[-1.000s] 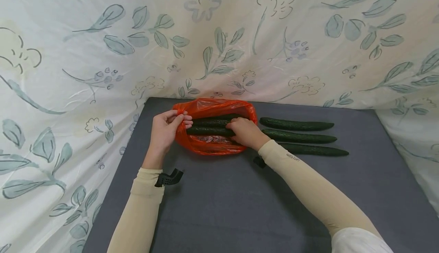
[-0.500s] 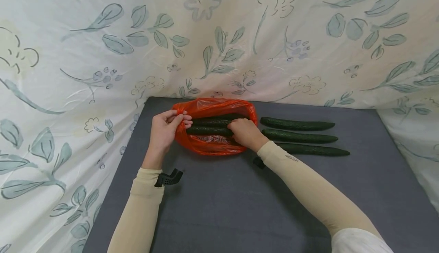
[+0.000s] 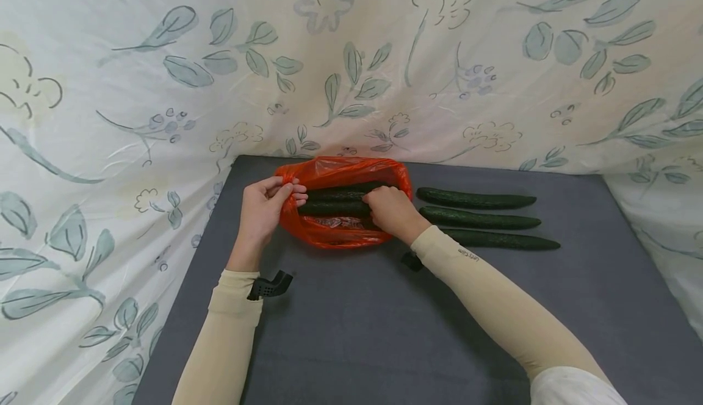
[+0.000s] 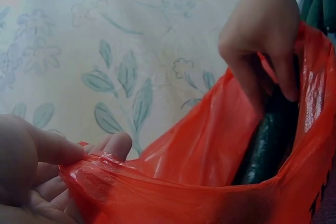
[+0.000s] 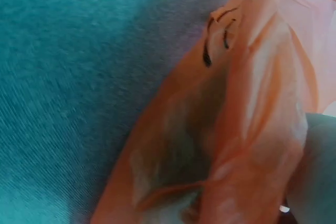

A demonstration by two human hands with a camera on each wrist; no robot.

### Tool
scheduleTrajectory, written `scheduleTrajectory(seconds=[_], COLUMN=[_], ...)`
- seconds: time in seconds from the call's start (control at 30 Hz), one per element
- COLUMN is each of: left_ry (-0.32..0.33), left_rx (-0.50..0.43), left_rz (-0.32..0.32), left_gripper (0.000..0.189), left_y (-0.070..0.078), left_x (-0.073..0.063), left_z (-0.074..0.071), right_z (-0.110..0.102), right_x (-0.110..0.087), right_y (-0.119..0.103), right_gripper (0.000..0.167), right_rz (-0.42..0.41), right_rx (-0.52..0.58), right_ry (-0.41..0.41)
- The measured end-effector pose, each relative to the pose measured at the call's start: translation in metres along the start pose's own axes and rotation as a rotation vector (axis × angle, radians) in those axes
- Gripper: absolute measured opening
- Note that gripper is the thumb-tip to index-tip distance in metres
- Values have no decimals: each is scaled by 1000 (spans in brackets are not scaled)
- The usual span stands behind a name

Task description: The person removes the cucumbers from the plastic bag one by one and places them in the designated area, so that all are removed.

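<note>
A red plastic bag (image 3: 351,173) lies on the table with its mouth spread. My left hand (image 3: 265,207) pinches the bag's left rim between thumb and fingers; the left wrist view shows the bunched film under the thumb (image 4: 63,150). My right hand (image 3: 394,210) reaches into the mouth and grips the near dark green cucumber (image 3: 332,210) from above, its fingers around the right end, as the left wrist view also shows. Behind it in the bag lies another cucumber (image 3: 337,196). In the right wrist view the bag (image 5: 252,145) covers much of the frame and hides the fingertips.
Right of the bag, three cucumbers lie side by side: a far one (image 3: 475,199), a middle one (image 3: 480,218) and a near one (image 3: 505,240), partly behind the right arm. The dark grey table (image 3: 351,319) meets a flowered cloth (image 3: 384,88) at its back edge.
The right hand has shifted very slightly left along with the cucumber it grips. The left hand, the bag and the cucumbers outside stay almost where they were.
</note>
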State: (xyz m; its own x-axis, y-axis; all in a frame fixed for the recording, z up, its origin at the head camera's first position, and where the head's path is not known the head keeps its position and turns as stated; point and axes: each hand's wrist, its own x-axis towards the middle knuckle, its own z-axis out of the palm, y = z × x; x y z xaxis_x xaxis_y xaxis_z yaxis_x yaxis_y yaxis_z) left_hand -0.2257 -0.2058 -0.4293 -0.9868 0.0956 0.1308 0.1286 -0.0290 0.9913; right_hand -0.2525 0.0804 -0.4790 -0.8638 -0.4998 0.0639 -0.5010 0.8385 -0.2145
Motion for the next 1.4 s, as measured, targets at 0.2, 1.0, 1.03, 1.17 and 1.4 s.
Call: scheduleTrajectory(seconds=[0.2, 1.0, 1.03, 1.17, 1.4], left_ry=[5, -5, -5, -4, -12], left_rx=[1, -1, 0, -3, 1], left_rz=[-1, 13, 14, 17, 9], left_gripper=[31, 31, 31, 29, 30], left_y=[-1, -1, -2, -2, -2], left_x=[-1, -2, -1, -1, 0], left_z=[-1, -5, -5, -6, -6], right_z=[-5, -21, -22, -29, -38], right_x=[3, 10, 10, 9, 1], right_y=[-4, -29, -29, -29, -27], right_gripper=[36, 36, 36, 38, 40], right_rz=[-9, -56, -53, -32, -18], right_rx=[0, -34, -34, -14, 26], right_ry=[28, 93, 96, 92, 105])
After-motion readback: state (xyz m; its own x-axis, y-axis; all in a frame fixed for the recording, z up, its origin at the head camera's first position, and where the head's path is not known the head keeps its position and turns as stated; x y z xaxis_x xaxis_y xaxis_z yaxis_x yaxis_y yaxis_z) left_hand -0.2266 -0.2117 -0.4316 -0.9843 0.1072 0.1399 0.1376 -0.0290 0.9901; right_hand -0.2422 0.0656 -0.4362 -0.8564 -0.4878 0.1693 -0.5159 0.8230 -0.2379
